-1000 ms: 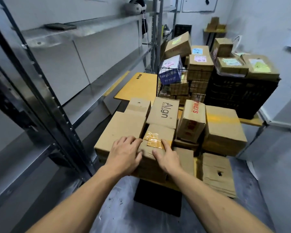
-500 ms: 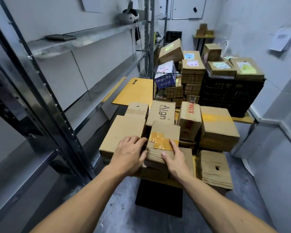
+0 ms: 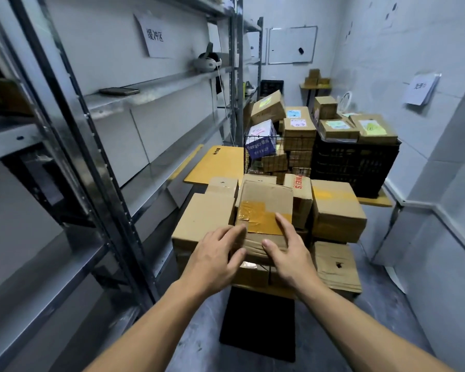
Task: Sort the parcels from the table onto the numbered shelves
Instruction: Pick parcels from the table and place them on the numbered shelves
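Storeroom, narrow, pale walls. Metal shelving (image 3: pixel 151 95) runs along 9 to 11 o'clock; no shelf numbers are legible from this view. Table (image 3: pixel 279 292) at 12 o'clock, stacked with brown cardboard parcels. Black crate (image 3: pixel 355 167) at 1 o'clock, more cartons on top.

Item in hand: taped parcel (image 3: pixel 265 202), a small carton with an orange tape patch on its top face. It sits at the near middle of the pile, tilted with its far edge higher. Large carton (image 3: pixel 202 218) lies at its 9 o'clock, red-lettered carton (image 3: pixel 301 200) at its 3 o'clock.

Left hand (image 3: pixel 216 255): grips the parcel's near-left corner, fingers on the side, thumb on the near face.
Right hand (image 3: pixel 289 253): grips the near-right corner, forefinger lying along the tape.

Step, as judged: taking one parcel off the table. The next move calls for finding its number, since no label shows on the visible faces. The parcel then needs carrying toward 9 o'clock to the matching shelf, clear of the upright post.
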